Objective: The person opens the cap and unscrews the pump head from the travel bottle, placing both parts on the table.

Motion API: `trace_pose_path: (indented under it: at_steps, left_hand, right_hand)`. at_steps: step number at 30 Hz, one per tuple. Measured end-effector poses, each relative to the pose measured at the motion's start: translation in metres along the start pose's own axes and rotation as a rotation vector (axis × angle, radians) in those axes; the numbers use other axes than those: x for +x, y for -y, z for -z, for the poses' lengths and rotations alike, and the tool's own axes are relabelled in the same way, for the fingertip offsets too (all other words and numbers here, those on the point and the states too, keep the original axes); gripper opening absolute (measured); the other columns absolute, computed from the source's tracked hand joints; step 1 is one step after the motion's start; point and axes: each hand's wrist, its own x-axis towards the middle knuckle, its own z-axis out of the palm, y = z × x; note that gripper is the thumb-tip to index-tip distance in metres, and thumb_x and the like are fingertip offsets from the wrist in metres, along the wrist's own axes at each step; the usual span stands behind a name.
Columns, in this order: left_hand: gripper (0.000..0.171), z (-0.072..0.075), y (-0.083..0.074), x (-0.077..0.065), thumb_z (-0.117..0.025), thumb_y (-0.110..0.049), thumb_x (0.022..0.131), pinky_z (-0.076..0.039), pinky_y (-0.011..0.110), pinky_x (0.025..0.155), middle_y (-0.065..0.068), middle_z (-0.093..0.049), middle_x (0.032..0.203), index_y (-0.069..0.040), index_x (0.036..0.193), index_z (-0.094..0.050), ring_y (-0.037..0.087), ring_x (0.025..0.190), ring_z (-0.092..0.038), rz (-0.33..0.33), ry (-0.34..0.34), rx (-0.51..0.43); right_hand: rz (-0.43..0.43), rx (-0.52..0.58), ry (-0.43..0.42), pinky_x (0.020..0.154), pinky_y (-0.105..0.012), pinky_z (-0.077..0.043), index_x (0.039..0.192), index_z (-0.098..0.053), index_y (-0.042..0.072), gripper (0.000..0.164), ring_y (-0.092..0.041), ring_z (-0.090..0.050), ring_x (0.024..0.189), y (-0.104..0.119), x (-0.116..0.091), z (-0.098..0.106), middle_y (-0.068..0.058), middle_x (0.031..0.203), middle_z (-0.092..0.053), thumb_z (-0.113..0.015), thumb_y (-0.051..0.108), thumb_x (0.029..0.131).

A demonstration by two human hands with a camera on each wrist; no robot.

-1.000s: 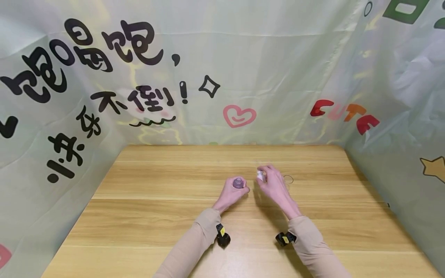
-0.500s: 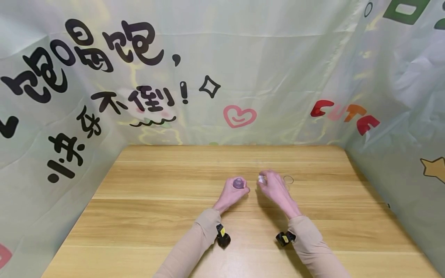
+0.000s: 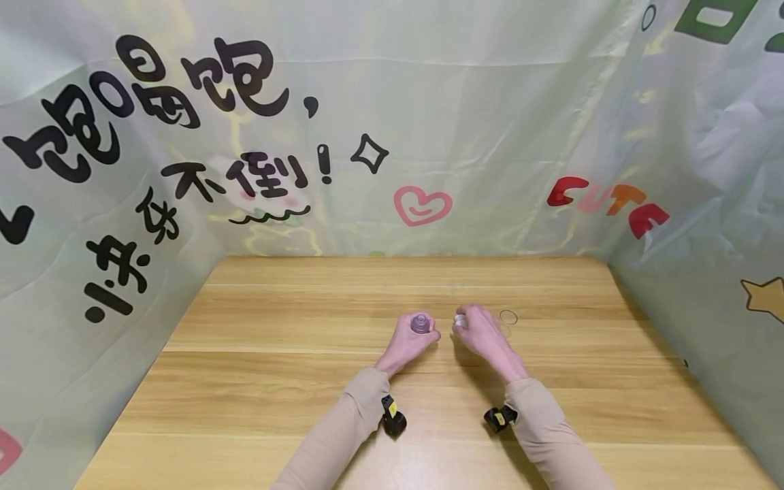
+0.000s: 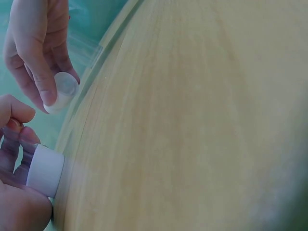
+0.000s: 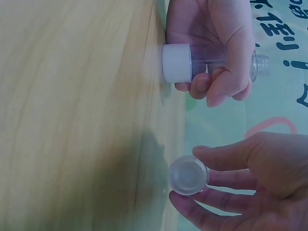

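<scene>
My left hand (image 3: 405, 344) grips a small clear bottle (image 3: 420, 322), its fingers wrapped around the body. In the right wrist view the bottle's white base (image 5: 177, 63) shows close to the tabletop, and its bare threaded neck (image 5: 261, 65) sticks out above the fist. To the right and apart from the bottle, my right hand (image 3: 485, 333) pinches a white cap (image 5: 188, 175) between thumb and fingers. The cap's round hollow side faces the right wrist camera. From the left wrist view, the same cap (image 4: 62, 91) hangs above the table.
A thin dark ring (image 3: 508, 317) lies on the wooden table (image 3: 294, 381) just beyond the right hand. Printed cloth walls (image 3: 490, 122) stand along the back and both sides of the table.
My right hand has lowered slightly toward the table and nearer to me with the cap in it. The left hand and the bottle have stayed in place.
</scene>
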Motion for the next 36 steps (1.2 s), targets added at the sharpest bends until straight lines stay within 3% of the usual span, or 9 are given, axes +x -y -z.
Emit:
trace_pose_path:
  at_steps: [7, 36]
  left_hand:
    - [0.013, -0.0002, -0.0018, -0.0011, -0.066, 0.010, 0.075, -0.046, 0.015, 0.071, 0.013, -0.063, 0.079, 0.012, 0.087, -0.061, 0.005, 0.072, -0.053, 0.002, -0.008, 0.017]
    - [0.014, -0.0012, -0.0015, -0.0010, -0.064, 0.011, 0.075, -0.046, 0.016, 0.071, 0.013, -0.062, 0.080, 0.012, 0.088, -0.060, 0.006, 0.073, -0.053, 0.017, -0.014, -0.004]
  right_hand:
    - [0.010, -0.026, 0.009, 0.073, -0.039, -0.057, 0.118, -0.063, -0.010, 0.037, -0.031, -0.065, 0.089, -0.0019, 0.0000, -0.0019, -0.025, 0.107, -0.068, -0.072, 0.007, 0.087]
    - [0.005, -0.049, 0.021, 0.063, -0.030, -0.050, 0.101, -0.068, -0.005, 0.018, -0.023, -0.059, 0.077, -0.0063, 0.0041, -0.0044, -0.015, 0.088, -0.065, -0.068, 0.009, 0.089]
